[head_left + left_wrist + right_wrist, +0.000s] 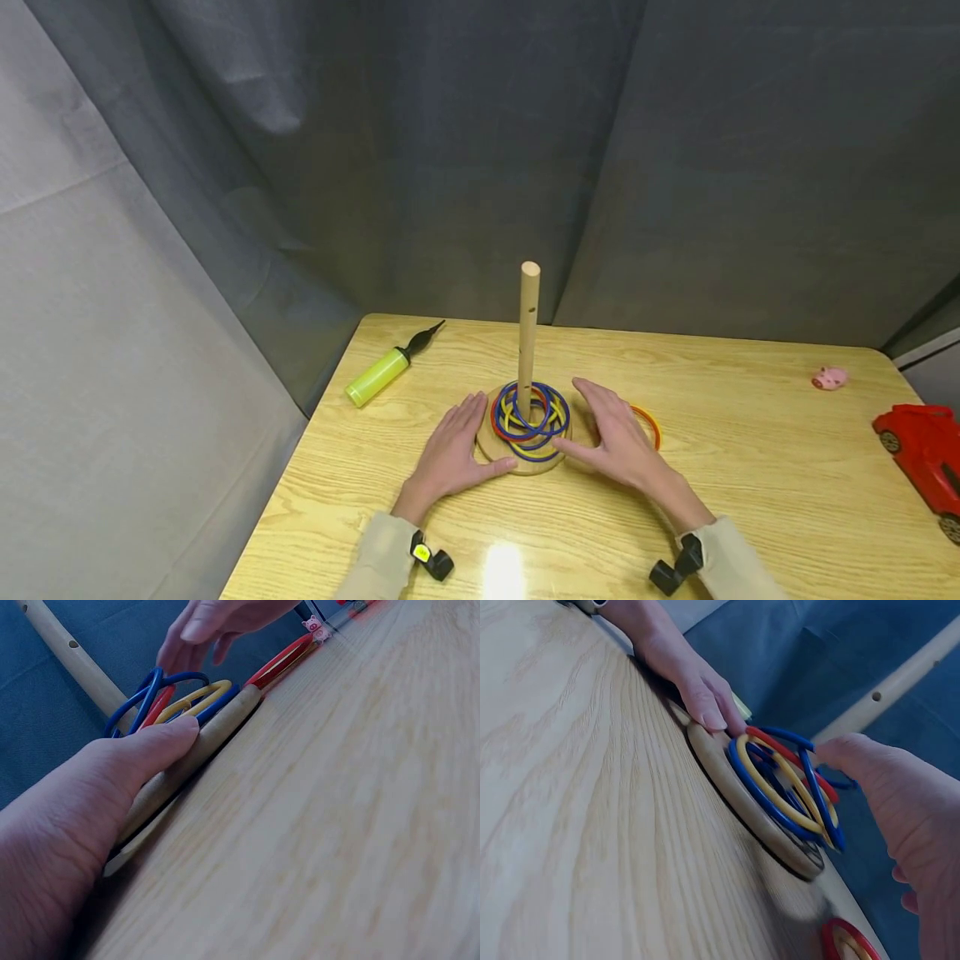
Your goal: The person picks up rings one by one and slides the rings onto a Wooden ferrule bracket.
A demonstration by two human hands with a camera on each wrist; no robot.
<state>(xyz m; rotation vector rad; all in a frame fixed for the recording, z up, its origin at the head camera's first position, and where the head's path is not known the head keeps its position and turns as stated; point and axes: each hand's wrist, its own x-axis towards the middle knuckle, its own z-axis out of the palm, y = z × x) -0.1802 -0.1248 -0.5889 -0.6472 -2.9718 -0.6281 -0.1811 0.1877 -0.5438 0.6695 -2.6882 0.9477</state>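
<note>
A round wooden base carries an upright wooden peg, with several blue, red and yellow rings piled loosely around the peg's foot. My left hand lies along the base's left side, fingers extended, its thumb resting on the front rim. On the other side, my right hand is raised beside the rings, thumb and fingers spread wide. Its thumb tip overlaps a blue ring in the right wrist view. Neither palm has anything in it.
Red and yellow rings lie on the table behind the right hand. A yellow-green hand pump is at the left. Far right are a pink pig figure and a red toy car. Dark curtain hangs behind.
</note>
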